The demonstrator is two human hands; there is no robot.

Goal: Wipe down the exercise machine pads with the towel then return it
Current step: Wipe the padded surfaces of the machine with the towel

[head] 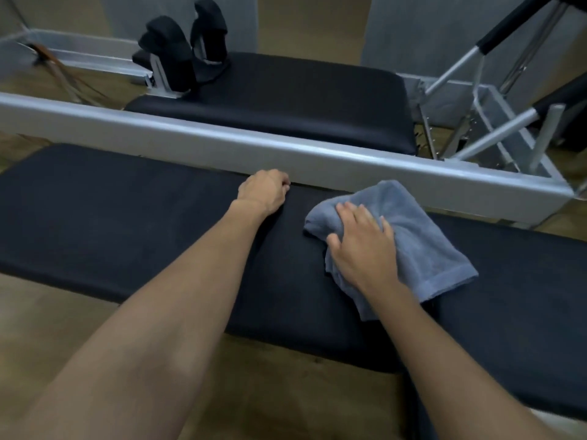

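A long black pad (pixel 127 223) runs across the near part of the view. On its right half lies a blue-grey towel (pixel 425 236), crumpled and partly folded. My right hand (pixel 362 246) presses flat on the towel with its fingers spread over the cloth. My left hand (pixel 265 190) rests at the pad's far edge, fingers curled against the grey metal rail (pixel 222 147), with nothing seen in it. Beyond the rail sits a second black pad (pixel 286 100) with two black shoulder rests (pixel 184 49) at its left end.
Grey metal bars and a black-padded footbar (pixel 495 42) rise at the far right. Brown cords (pixel 60 71) hang at the far left. Wooden floor (pixel 286 385) shows below the near pad and around the frame.
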